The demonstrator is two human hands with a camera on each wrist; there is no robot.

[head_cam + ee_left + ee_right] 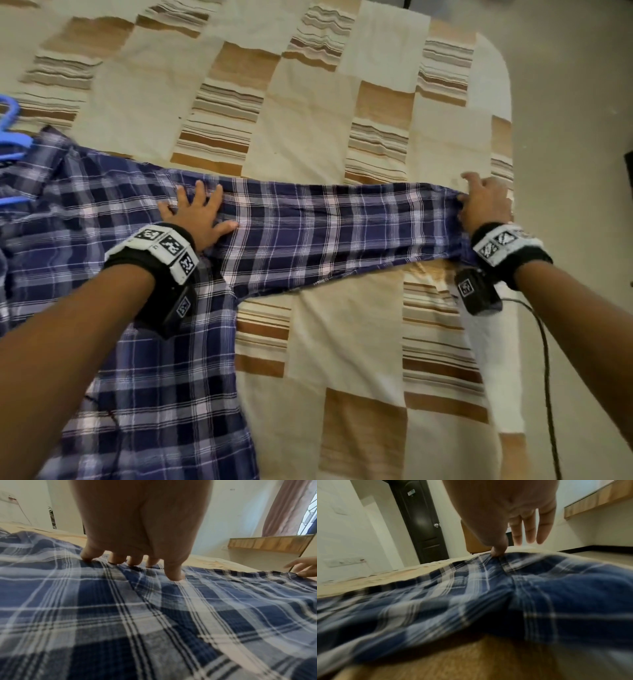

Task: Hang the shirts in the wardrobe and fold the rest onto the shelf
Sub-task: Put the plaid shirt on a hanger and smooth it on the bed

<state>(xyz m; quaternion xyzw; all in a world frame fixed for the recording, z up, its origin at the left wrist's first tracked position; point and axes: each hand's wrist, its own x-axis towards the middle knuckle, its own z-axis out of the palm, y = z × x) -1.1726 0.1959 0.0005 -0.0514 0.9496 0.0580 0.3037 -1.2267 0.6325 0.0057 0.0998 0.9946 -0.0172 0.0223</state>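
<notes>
Pressing flat with spread fingers, your left hand [197,214] pins the plaid shirt [137,308] near its shoulder; your right hand [484,202] pinches the cuff [498,559] between thumb and forefinger, its other fingers extended. Woven blue, navy and white check, lightly creased, the shirt lies on the bed's patchwork cover [308,120] of cream, tan and striped squares. Its sleeve [325,226] runs long and straight, left to right, toward the bed's right edge. A blue plastic hanger [12,140] sits beside the collar.
</notes>
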